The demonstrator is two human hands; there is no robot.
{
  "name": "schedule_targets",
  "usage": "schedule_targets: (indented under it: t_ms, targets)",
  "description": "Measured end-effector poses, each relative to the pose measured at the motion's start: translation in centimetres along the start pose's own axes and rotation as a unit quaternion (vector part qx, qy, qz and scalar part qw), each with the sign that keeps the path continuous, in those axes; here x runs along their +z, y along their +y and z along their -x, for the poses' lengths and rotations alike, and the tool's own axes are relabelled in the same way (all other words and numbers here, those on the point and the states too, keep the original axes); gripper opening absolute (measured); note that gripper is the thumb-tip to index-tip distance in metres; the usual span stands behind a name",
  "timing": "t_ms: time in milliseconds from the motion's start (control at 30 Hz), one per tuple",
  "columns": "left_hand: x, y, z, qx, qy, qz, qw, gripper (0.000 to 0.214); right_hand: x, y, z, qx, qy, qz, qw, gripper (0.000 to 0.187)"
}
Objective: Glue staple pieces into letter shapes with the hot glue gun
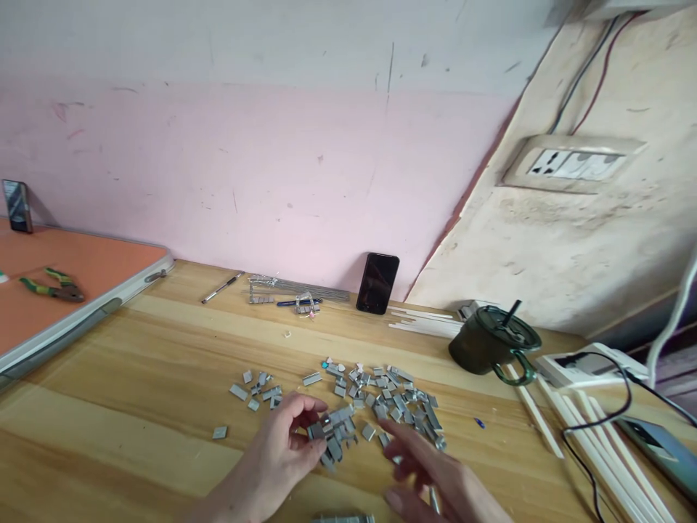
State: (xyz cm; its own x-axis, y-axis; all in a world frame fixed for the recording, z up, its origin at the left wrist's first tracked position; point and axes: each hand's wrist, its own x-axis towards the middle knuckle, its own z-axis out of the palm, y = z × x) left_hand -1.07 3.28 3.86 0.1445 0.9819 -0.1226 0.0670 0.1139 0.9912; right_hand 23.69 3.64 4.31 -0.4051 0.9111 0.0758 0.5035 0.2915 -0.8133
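My left hand (280, 454) is closed on an assembly of small grey pieces (338, 428), held between thumb and fingers just above the wooden table. To its right, my right hand (430, 472) holds its forefinger stretched out and its thumb apart, with the other fingers bent. A thin silvery thing (434, 500) shows beside the palm; whether the hand touches it I cannot tell. Beyond both hands spreads a heap of loose grey pieces (400, 396), and a smaller group (272, 392) lies left of it. One grey piece (219, 433) sits alone farther left.
At the wall stand a phone (377, 283), thin metal rods (321, 290) and a pen (223, 287). A dark lidded mug (479, 341) is at right, with white strips (604, 443) and a black cable (582, 465). Pliers (54, 287) lie on an orange board (103, 254).
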Motion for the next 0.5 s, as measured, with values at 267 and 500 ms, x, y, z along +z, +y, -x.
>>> schedule_targets:
  t_ms: [267,500]
  targets:
    - [0.8,-0.3,0.6,0.015,-0.03,0.047,0.998,0.025,4.7,-2.9,-5.0,0.115,-0.115,-0.298,0.94,0.033]
    - [0.7,-0.8,0.2,0.008,-0.048,0.002,0.999,0.025,4.4,-2.3,-5.1,0.141,-0.124,-0.292,0.938,0.018]
